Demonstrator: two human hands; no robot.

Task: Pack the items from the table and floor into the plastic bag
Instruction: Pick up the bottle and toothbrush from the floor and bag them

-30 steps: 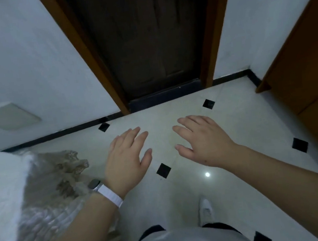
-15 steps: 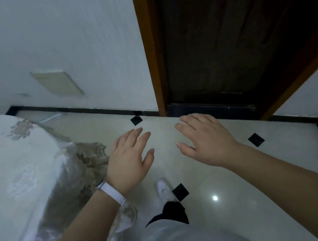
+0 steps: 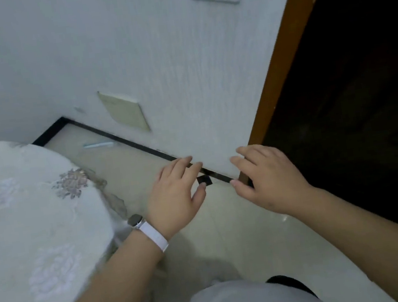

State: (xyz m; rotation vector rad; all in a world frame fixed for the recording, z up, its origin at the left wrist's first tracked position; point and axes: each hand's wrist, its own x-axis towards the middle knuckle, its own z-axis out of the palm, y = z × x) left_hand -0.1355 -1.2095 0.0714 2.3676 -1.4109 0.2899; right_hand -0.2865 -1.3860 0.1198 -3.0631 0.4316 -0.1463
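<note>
White-cloth round table with pale flowers, close on the left. Left hand and right hand held out flat, apart, fingers loose, gripping nothing. Farther off, thin pale-blue stick lying on shiny cream floor beside the white wall.

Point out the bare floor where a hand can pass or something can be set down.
Bare floor lies beneath the left hand and right hand, up to the dark door. A second strip runs between the draped tablecloth and the black baseboard, free except for a slim pale item. It is tight where the cloth hangs down.
</note>
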